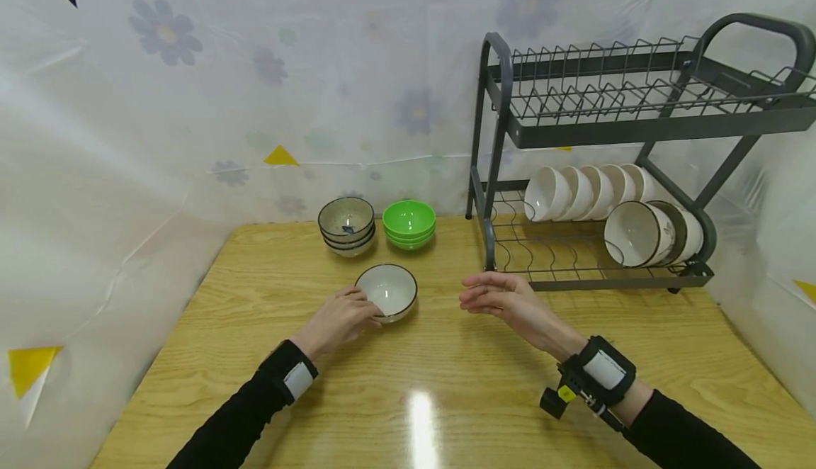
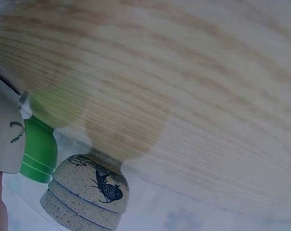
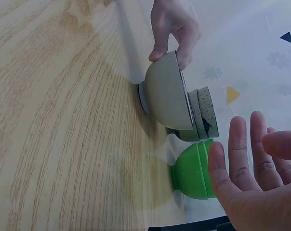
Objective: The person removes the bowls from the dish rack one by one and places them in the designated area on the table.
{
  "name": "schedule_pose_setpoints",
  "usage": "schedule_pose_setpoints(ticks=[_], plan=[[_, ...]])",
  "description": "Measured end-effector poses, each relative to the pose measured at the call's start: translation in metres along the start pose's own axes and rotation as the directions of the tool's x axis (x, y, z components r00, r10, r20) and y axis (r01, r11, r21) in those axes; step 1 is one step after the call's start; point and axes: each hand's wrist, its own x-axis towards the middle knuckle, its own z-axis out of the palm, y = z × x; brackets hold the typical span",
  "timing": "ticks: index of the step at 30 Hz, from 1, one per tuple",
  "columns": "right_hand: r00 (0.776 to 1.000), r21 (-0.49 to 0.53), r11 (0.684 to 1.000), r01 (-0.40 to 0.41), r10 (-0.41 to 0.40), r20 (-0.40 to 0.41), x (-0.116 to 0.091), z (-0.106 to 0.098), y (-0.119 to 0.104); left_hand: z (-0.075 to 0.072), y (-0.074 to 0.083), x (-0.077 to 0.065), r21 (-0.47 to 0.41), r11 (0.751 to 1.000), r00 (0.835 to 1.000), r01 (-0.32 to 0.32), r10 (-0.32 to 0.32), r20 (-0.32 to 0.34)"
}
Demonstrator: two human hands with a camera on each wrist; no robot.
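A white bowl with a dark rim (image 1: 386, 290) is at the middle of the table, and my left hand (image 1: 339, 319) pinches its near left edge. In the right wrist view, the thumb of that left hand (image 3: 174, 31) lies on the outside of the bowl (image 3: 165, 94), with fingers over the rim. Whether the bowl's foot touches the wood is hard to tell. My right hand (image 1: 506, 302) hovers to the right of the bowl, fingers extended, holding nothing. Behind the bowl stand a stack of speckled bowls with a fish pattern (image 1: 346, 221) and a stack of green bowls (image 1: 409, 222).
A dark two-tier dish rack (image 1: 627, 285) stands at the back right. Its lower tier carries a row of several small white bowls (image 1: 546, 194) and two larger dark-rimmed bowls (image 1: 631, 234). Flowered plastic sheeting (image 1: 357, 65) hangs behind the wooden table (image 1: 357, 412).
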Motion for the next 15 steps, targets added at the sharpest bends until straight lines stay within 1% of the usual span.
schedule_pose_setpoints(ticks=[9, 15], plan=[[1.0, -0.002, 1.0, 0.0, 0.0, -0.001, -0.0009, 0.0007, -0.0007, 0.0011, 0.0001, -0.0014, -0.022, 1.0, 1.0, 0.016, -0.016, 0.021], [1.0, 0.002, 1.0, 0.002, -0.002, 0.001, -0.0007, 0.0006, -0.0011, 0.0011, -0.0002, -0.0011, -0.032, 0.999, 1.0, 0.018, -0.018, 0.016]])
